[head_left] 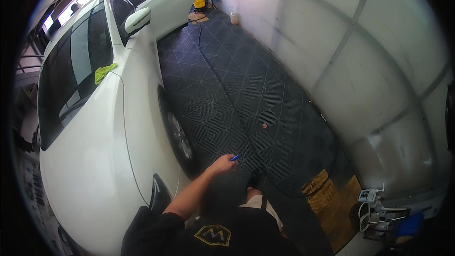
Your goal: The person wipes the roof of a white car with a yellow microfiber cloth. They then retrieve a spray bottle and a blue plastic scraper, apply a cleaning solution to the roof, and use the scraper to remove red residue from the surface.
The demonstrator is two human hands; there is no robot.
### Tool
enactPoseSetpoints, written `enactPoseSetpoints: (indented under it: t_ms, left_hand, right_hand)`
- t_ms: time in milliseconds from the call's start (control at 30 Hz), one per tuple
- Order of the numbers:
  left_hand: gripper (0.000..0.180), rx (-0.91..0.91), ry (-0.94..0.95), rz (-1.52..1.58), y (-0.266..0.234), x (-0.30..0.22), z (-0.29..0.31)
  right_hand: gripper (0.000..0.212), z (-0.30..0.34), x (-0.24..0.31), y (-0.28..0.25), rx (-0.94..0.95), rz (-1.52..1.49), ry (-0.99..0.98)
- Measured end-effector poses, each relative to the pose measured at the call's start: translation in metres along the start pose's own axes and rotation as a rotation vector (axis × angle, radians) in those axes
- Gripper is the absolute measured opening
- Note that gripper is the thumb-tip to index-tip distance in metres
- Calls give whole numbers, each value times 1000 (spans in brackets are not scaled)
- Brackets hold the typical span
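Low down, left grip (222, 164), blue tool (234, 158) protruding

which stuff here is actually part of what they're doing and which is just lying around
In hand: small blue thing in the hand; white car beside it.

Lying about: yellow-green cloth on the hood, black hose, yellow bucket, white jug.

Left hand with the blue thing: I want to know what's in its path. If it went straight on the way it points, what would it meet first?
Probably the dark grid floor; the left hand meets nothing before it, though depth is unclear.
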State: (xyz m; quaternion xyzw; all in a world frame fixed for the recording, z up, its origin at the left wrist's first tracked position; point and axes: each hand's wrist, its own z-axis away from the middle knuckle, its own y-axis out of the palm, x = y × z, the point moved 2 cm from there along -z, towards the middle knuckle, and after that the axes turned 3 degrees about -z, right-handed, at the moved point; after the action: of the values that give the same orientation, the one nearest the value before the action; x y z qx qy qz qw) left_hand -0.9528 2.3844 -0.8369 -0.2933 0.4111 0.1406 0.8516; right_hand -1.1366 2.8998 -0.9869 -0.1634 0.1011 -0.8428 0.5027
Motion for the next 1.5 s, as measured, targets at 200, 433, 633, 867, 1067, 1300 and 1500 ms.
enactPoseSetpoints:
  t_ms: [200, 433, 633, 867, 1067, 1300, 1500]
  left_hand:
    - [29, 75, -581, -267, -76, 81, -38]
    - [26, -160, -1017, 12, -136, 179, -68]
    - [22, -63, -1065, 122, -242, 146, -257]
    - [24, -380, -343, -77, -516, -100, -580]
    - [26, -510, -203, -10, -668, -198, -785]
    - [29, -216, -732, -123, -696, -94, -872]
    - [26, -437, -984, 303, -732, -85, -915]
  right_hand:
    - [31, -29, 228, -41, 69, 116, 39]
    - [30, -104, 513, -76, 162, 142, 186]
    - [42, -131, 741, -42, -62, 16, -70]
    - [32, -176, 1021, -71, -128, -124, -123]
    - [27, -222, 1196, -5, 9, -194, -51]
    - [27, -219, 1449, 80, 307, 572, -360]
    - [29, -223, 1660, 102, 380, 717, -403]
